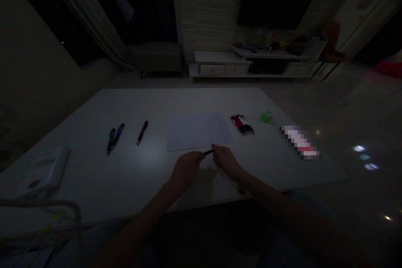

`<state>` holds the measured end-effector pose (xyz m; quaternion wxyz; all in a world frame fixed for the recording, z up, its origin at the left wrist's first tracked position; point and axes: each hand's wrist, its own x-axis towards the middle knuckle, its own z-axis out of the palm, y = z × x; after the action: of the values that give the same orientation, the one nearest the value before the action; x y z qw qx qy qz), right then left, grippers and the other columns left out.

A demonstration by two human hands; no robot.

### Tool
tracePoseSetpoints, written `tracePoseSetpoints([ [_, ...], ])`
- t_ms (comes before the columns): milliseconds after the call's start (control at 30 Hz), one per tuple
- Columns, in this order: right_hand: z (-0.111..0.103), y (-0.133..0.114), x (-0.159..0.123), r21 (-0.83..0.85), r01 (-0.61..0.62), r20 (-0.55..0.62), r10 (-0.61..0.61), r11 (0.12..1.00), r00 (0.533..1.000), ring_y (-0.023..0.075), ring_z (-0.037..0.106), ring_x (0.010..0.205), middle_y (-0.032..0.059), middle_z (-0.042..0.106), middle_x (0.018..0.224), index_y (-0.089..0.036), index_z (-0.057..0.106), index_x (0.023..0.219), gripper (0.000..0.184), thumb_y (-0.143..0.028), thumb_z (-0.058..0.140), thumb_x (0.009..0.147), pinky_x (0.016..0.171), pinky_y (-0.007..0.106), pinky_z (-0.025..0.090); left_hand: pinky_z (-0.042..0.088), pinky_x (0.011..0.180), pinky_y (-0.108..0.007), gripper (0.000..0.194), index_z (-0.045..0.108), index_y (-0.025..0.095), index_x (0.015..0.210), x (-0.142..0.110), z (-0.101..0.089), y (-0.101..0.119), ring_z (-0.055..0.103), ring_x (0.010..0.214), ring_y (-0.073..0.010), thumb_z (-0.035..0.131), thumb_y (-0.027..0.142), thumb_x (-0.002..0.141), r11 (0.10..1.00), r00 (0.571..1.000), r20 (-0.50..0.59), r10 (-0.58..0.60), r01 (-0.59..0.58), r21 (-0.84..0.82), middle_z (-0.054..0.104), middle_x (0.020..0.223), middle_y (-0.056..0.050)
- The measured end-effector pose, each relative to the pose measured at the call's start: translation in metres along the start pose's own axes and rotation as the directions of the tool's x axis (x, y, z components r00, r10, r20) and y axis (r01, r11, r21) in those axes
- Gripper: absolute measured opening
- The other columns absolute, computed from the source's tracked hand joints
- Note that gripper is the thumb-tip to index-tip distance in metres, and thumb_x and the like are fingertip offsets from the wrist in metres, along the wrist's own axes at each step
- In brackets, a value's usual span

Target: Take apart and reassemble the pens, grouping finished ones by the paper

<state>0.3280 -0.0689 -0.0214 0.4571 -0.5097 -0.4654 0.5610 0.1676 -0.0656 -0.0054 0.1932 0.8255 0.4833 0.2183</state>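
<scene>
Between my two hands is a dark pen [208, 152], held level above the front part of the white table [150, 188]. My left hand [186, 168] is closed on its left end, where a bit of green shows. The fingers of my right hand [226, 160] pinch the other end. Just beyond the hands lies a sheet of paper [187, 132], its right part covered with small writing. A row of several pens [243, 125], red, white and black, lies right of the paper. Left of it are a purple pen [142, 132], a blue pen [118, 136] and a green pen [111, 140].
A green object [266, 116], perhaps a small container, stands near the right edge, with a blurred-out phone-like item [300, 142] beyond it. A white box [45, 169] with cables [67, 204] sits at the left. A small dark item [241, 190] lies under my right forearm.
</scene>
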Motion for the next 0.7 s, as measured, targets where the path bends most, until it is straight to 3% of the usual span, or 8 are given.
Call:
tracePoseSetpoints([
  [100, -0.007, -0.009, -0.001, -0.203, 0.139, -0.005, -0.143, 0.969, 0.99, 0.0074, 0.033, 0.041, -0.0047, 0.037, 0.044, -0.019, 0.04, 0.054, 0.044, -0.053, 0.043, 0.08, 0.042, 0.022, 0.025, 0.039, 0.057, -0.022, 0.029, 0.065, 0.019, 0.074, 0.005, -0.01, -0.001, 0.055, 0.055, -0.0121, 0.04, 0.03, 0.086, 0.974, 0.99, 0.119, -0.075, 0.099, -0.204, 0.061, 0.059, 0.001],
  [167, -0.012, -0.014, 0.001, -0.28, 0.192, 0.063, -0.181, 0.941, 0.981, 0.0079, 0.039, 0.045, -0.0035, 0.044, 0.05, -0.017, 0.047, 0.06, 0.04, -0.052, 0.046, 0.08, 0.045, 0.021, 0.03, 0.04, 0.059, -0.023, 0.025, 0.066, 0.019, 0.078, 0.007, -0.014, -0.005, 0.056, 0.06, -0.013, 0.043, 0.029, 0.084, 0.974, 0.994, 0.091, -0.061, 0.079, -0.214, 0.064, 0.064, 0.001],
  [333, -0.019, -0.014, 0.008, -0.362, 0.166, 0.11, -0.134, 0.917, 0.985, 0.0084, 0.045, 0.044, -0.0019, 0.052, 0.052, -0.016, 0.055, 0.066, 0.036, -0.049, 0.05, 0.078, 0.045, 0.021, 0.035, 0.043, 0.07, -0.027, 0.021, 0.064, 0.019, 0.092, 0.004, -0.012, -0.013, 0.06, 0.077, -0.0171, 0.045, 0.025, 0.085, 1.0, 1.0, -0.009, 0.029, -0.029, -0.003, 0.066, 0.088, -0.005],
  [433, -0.019, -0.015, 0.008, -0.338, 0.19, 0.147, -0.147, 0.922, 0.978, 0.0087, 0.05, 0.047, -0.0005, 0.059, 0.06, -0.016, 0.058, 0.074, 0.028, -0.044, 0.06, 0.072, 0.046, 0.021, 0.037, 0.043, 0.072, -0.029, 0.02, 0.063, 0.019, 0.093, 0.002, -0.009, -0.015, 0.06, 0.079, -0.0175, 0.044, 0.024, 0.087, 0.995, 0.998, 0.011, 0.061, -0.062, 0.082, 0.065, 0.089, -0.005],
  [567, -0.018, -0.017, 0.006, -0.336, 0.114, 0.181, -0.055, 0.935, 0.982, 0.0089, 0.05, 0.042, 0.0011, 0.059, 0.054, -0.014, 0.059, 0.069, 0.033, -0.045, 0.052, 0.077, 0.042, 0.02, 0.036, 0.044, 0.072, -0.029, 0.019, 0.062, 0.019, 0.09, 0.002, -0.008, -0.014, 0.059, 0.077, -0.0175, 0.044, 0.024, 0.087, 0.984, 0.997, 0.021, 0.077, -0.08, 0.157, 0.064, 0.085, -0.005],
  [700, -0.018, -0.016, 0.007, -0.314, 0.116, 0.192, -0.057, 0.942, 0.98, 0.009, 0.054, 0.046, 0.0042, 0.065, 0.067, -0.013, 0.061, 0.082, 0.033, -0.045, 0.058, 0.073, 0.04, 0.018, 0.036, 0.044, 0.072, -0.028, 0.018, 0.061, 0.019, 0.092, 0.003, -0.008, -0.013, 0.059, 0.079, -0.0169, 0.044, 0.024, 0.088, 0.984, 0.997, 0.026, 0.074, -0.077, 0.163, 0.064, 0.087, -0.005],
])
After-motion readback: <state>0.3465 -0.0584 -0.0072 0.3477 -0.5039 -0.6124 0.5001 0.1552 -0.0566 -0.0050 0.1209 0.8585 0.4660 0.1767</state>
